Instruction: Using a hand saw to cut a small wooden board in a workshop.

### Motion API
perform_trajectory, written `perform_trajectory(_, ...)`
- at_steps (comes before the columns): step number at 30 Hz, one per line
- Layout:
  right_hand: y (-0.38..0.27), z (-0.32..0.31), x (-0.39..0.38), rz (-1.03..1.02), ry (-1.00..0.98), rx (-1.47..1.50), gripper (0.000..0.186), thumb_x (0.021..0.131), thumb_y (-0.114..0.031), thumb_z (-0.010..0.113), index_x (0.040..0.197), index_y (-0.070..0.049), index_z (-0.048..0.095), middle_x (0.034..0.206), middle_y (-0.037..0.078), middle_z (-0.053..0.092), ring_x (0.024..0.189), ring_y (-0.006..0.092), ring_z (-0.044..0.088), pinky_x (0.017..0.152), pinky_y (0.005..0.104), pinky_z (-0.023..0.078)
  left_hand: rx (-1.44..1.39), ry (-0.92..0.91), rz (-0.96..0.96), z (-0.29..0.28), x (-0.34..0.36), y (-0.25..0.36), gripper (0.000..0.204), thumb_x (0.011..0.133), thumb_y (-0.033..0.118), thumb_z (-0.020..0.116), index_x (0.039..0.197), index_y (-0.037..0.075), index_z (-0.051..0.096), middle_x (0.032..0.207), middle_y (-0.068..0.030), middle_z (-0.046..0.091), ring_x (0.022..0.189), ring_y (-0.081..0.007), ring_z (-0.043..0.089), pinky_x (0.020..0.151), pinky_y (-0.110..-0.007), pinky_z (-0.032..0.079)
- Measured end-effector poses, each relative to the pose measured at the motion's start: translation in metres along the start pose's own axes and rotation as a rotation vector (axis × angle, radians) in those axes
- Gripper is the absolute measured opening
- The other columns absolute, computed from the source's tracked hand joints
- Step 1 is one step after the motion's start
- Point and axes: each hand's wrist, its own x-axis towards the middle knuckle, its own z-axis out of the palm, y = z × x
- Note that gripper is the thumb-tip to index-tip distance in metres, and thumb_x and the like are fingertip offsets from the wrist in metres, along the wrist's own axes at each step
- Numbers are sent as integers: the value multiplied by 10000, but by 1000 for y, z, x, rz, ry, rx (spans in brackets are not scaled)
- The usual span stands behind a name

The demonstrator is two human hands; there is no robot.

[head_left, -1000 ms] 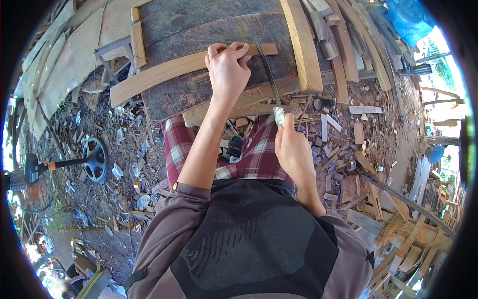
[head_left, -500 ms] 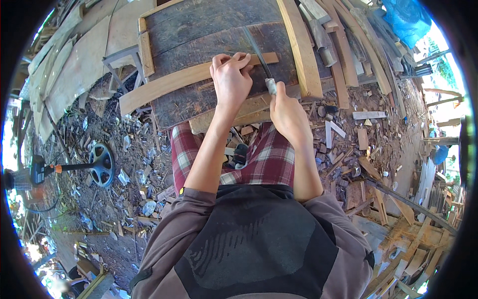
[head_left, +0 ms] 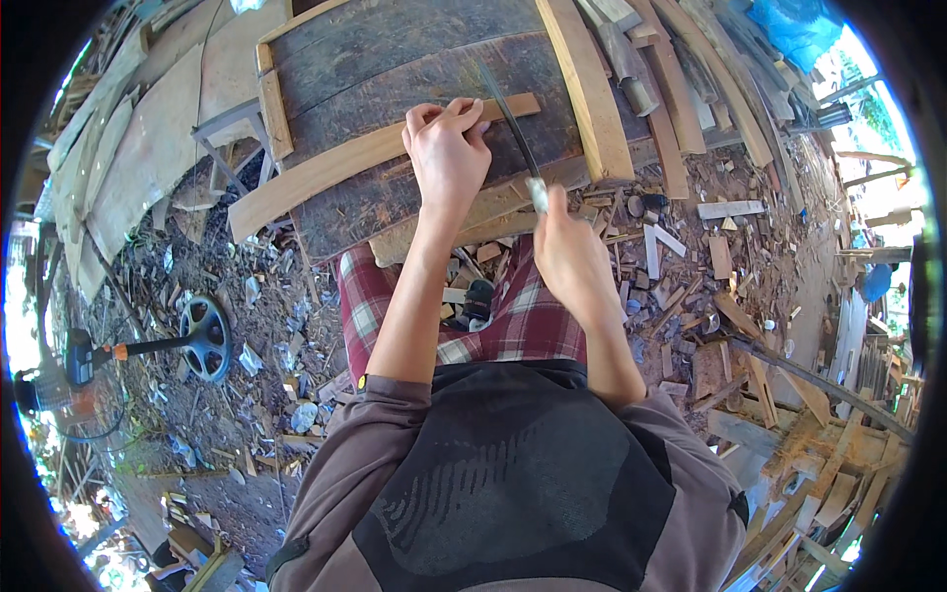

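Observation:
A long, narrow wooden strip [head_left: 326, 166] lies slantwise across a dark, scuffed wooden workbench [head_left: 395, 59], its left end jutting past the bench edge. My left hand [head_left: 449, 158] presses down on the strip near its right end, fingers curled over it. In my right hand [head_left: 575, 252] is the whitish wrapped handle of a hand saw [head_left: 526, 148]. Its thin dark blade, seen almost edge-on, crosses the strip just right of my left fingers and points away from me. Whether it has cut into the wood cannot be made out.
Pale timber rails [head_left: 592, 99] edge the bench at right and left. Several boards [head_left: 681, 89] lean beyond the right rail. Offcuts and chips cover the ground around my legs. At left stands a black wheel on a shaft [head_left: 205, 338]; a blue plastic sheet [head_left: 794, 30] is at the far right.
My right hand has drawn the saw back toward me, its handle now nearer my body. The left hand keeps its hold on the strip. The whole view has shifted slightly.

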Motion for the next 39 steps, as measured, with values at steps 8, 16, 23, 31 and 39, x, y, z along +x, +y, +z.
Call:
perform_trajectory(8, -2, 1, 38, -86, 63, 32, 201, 988, -169, 420, 1125, -24, 391, 793, 329, 639, 827, 510, 633, 730, 592, 487, -12, -1, -5, 0, -2, 9, 246, 804, 94, 704, 1042, 113, 762, 1031, 18, 718, 1017, -278, 525, 981, -406, 392)
perform_trajectory(16, 22, 5, -40, 49, -17, 57, 167, 976, -152, 447, 1090, -47, 383, 722, 307, 637, 741, 507, 639, 667, 600, 489, -23, -37, -14, 0, -1, 5, 276, 828, 113, 722, 1101, 140, 750, 1044, 18, 721, 1030, -263, 519, 1002, -410, 370)
perform_trajectory(23, -8, 4, 8, -32, 14, 85, 202, 948, -102, 438, 1128, -23, 394, 742, 286, 652, 738, 480, 659, 660, 563, 515, -11, -27, 19, 0, 2, 0, 272, 826, 115, 720, 1096, 139, 751, 1048, 17, 721, 1030, -262, 519, 996, -409, 372)
perform_trajectory(31, -3, 0, 22, -72, 94, 27, 189, 939, -86, 443, 1110, -18, 399, 773, 288, 657, 768, 468, 667, 673, 542, 527, -51, -16, 7, 2, -1, 5, 264, 792, 51, 692, 1046, 90, 756, 1046, 4, 711, 1029, -286, 518, 974, -420, 389)
perform_trajectory(39, 37, -2, -48, -103, 76, 106, 205, 1019, -241, 457, 1097, -53, 431, 709, 252, 632, 659, 449, 629, 577, 547, 462, -25, -38, -13, -2, 0, 2, 274, 823, 94, 703, 1093, 115, 745, 1081, 25, 709, 1048, -282, 513, 1009, -423, 386)
